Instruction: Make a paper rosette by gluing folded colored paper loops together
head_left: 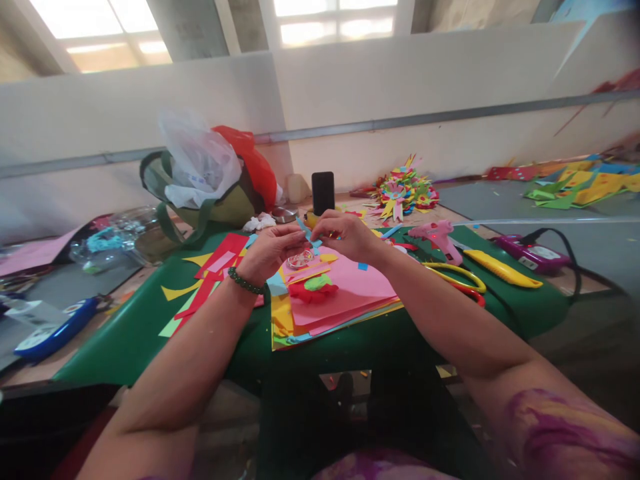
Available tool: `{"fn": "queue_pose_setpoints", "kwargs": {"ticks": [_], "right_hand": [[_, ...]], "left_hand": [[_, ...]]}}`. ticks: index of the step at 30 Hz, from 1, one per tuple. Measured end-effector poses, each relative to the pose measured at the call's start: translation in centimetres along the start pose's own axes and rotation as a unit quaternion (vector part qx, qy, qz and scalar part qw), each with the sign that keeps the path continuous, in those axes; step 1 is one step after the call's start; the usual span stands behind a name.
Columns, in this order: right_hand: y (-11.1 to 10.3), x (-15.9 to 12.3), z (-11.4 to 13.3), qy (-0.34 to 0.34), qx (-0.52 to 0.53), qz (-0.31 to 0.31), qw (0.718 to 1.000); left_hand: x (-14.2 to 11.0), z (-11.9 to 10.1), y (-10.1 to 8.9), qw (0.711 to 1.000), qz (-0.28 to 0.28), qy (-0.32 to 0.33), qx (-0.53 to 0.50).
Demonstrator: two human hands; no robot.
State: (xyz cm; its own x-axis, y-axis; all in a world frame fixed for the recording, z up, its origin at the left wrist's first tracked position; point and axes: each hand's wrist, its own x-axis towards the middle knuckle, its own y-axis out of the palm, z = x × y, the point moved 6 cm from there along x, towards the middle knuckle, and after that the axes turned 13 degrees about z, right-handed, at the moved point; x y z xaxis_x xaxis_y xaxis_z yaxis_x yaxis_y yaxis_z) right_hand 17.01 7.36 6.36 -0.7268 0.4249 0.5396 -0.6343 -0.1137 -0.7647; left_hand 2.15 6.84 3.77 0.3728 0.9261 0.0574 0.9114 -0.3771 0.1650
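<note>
Head view, as I watch: the left hand (275, 248) and right hand (347, 237) both pinch a small blue paper strip (304, 229), raised near the pink sheets (350, 283). Pulling unevenly could tear something so thin; a slack pinch might drop it.

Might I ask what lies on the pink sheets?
At least a crumpled red piece, a light-green piece on it, and a small blue square; anything behind the right forearm is covered.
</note>
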Motion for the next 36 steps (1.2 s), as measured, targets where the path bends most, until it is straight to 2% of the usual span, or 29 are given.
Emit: {"fn": "queue_pose_setpoints", "kwargs": {"ticks": [8,12,17,22,27,33,36], "right_hand": [[0.0,-0.1,0.4,0.008,0.011,0.002,1.000],[-0.1,0.0,0.2,0.040,0.083,-0.012,0.996],[0.9,0.2,-1.2,0.120,0.258,-0.015,0.958],[1.8,0.3,-2.2,0.164,0.347,-0.017,0.923],[1.5,0.0,-2.6,0.192,0.404,-0.017,0.894],[1.9,-0.2,-2.4,0.213,0.450,0.010,0.867],[2.0,-0.2,-2.3,0.223,0.448,0.013,0.866]], "left_hand": [[0.2,-0.1,-0.3,0.999,-0.003,0.027,0.025],[0.1,-0.2,-0.2,0.999,-0.008,0.036,0.028],[0.2,-0.2,-0.1,0.998,-0.007,0.056,0.024],[0.2,0.0,-0.1,0.999,-0.007,0.036,0.017],[0.4,0.3,-0.4,1.000,-0.025,-0.006,-0.004],[0.3,0.2,0.1,0.999,0.008,0.005,0.032],[0.2,0.1,0.3,0.998,0.016,0.012,0.051]]}}
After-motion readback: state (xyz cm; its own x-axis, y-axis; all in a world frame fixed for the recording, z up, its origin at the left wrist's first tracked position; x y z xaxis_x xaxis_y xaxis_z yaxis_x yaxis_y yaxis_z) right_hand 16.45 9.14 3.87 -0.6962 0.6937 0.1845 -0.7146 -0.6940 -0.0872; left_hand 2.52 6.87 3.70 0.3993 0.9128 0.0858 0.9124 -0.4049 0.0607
